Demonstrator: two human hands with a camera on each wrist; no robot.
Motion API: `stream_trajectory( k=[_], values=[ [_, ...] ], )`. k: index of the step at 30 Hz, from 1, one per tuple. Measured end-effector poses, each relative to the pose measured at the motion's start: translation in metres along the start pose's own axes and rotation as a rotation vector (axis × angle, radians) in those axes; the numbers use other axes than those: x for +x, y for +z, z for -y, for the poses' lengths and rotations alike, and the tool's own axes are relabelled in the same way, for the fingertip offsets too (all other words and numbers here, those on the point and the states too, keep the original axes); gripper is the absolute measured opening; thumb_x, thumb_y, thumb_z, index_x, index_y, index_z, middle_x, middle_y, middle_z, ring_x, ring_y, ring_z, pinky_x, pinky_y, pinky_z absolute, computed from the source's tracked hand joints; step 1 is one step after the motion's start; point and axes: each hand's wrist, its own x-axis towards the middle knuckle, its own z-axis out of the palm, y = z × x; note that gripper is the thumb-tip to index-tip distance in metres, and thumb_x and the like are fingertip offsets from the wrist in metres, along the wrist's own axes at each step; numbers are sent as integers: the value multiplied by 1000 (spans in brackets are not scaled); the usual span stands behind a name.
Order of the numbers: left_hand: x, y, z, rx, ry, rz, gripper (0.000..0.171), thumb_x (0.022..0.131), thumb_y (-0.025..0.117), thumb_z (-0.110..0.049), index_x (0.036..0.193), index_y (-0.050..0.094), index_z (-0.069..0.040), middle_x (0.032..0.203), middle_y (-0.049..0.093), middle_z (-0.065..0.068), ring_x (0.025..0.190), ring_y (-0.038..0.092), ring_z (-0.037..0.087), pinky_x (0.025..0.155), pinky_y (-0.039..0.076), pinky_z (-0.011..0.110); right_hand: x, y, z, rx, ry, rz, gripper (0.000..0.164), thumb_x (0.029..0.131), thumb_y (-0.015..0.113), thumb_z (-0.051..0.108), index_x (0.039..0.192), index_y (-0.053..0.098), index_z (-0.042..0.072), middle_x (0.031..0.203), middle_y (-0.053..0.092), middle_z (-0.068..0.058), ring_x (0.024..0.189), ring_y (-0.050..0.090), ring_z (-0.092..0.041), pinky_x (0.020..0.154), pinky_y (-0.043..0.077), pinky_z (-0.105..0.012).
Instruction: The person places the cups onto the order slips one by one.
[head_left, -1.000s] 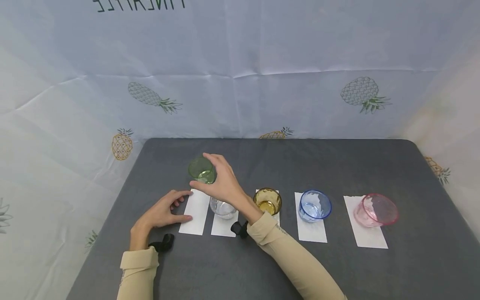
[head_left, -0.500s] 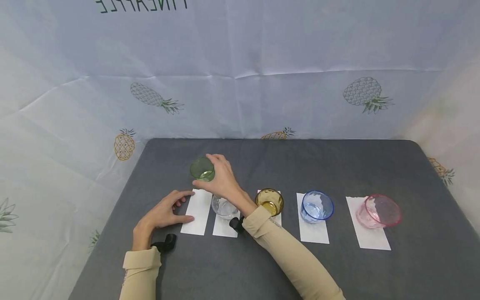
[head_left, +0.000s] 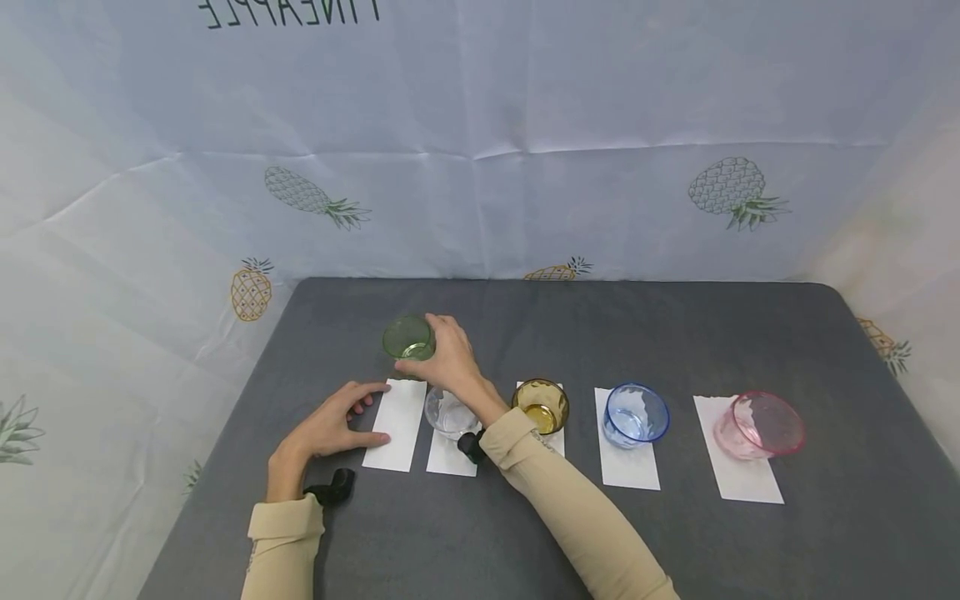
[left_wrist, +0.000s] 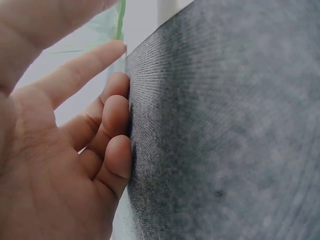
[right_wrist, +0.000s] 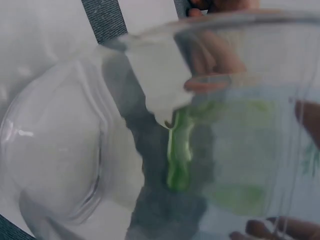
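Observation:
In the head view my right hand (head_left: 450, 360) curves round the right side of a green glass cup (head_left: 408, 337), with the thumb in front and the fingers behind. The cup stands just behind the leftmost white paper strip (head_left: 395, 427). Up close in the right wrist view, its see-through wall (right_wrist: 230, 150) fills much of the picture. My left hand (head_left: 327, 422) rests at that strip's left edge, with the index finger and thumb at the paper and the other fingers loosely bent. Partly behind the right wrist is a colourless glass cup (head_left: 447, 414).
To the right stand an amber cup (head_left: 540, 405), a blue cup (head_left: 636, 415) and a pink cup (head_left: 757, 425), each on a paper strip. Behind the dark table (head_left: 570, 533) hangs a pale pineapple-print curtain (head_left: 480, 208).
My right hand has drawn slightly to the right along the green cup, while the cup stays in about the same place. The left hand keeps still; the whole view shifts slightly.

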Motion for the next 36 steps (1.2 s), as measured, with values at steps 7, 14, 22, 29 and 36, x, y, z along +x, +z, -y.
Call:
stream_trajectory(
  k=[7, 14, 22, 29, 36],
  values=[
    [-1, 1, 2, -6, -4, 1, 74, 78, 89, -32, 141, 58, -9, 105, 51, 5, 89, 42, 9, 75, 42, 25, 3, 4, -3, -6, 8, 1, 87, 84, 85, 30, 151, 42, -5, 153, 47, -25, 143, 44, -44, 116, 39, -57],
    [0, 1, 1, -1, -14, 6, 74, 78, 89, -32, 141, 58, -9, 105, 51, 5, 89, 43, 9, 76, 42, 25, 3, 7, -1, 12, 11, -10, 86, 83, 86, 28, 151, 43, -5, 152, 49, -25, 143, 45, -44, 116, 39, -57],
    [0, 1, -1, 4, -21, 3, 74, 78, 89, -33, 141, 58, -10, 106, 52, 5, 90, 43, 10, 77, 42, 26, 4, 11, -2, 7, 10, -55, 85, 84, 86, 24, 150, 43, -9, 150, 50, -26, 142, 47, -43, 116, 39, -57],
    [-1, 2, -1, 1, -24, -6, 74, 77, 90, -31, 141, 58, -9, 106, 52, 5, 90, 43, 11, 76, 42, 25, 3, 12, -3, 2, 1, -69, 77, 87, 83, 22, 147, 46, -9, 149, 51, -27, 140, 49, -44, 115, 39, -59],
    [-2, 1, 0, -3, -10, -4, 74, 77, 89, -31, 141, 58, -8, 105, 52, 5, 90, 43, 10, 77, 42, 25, 2, 11, -3, -3, 8, -76, 74, 88, 82, 22, 146, 48, -8, 147, 53, -26, 138, 51, -42, 113, 42, -57]
  ],
)
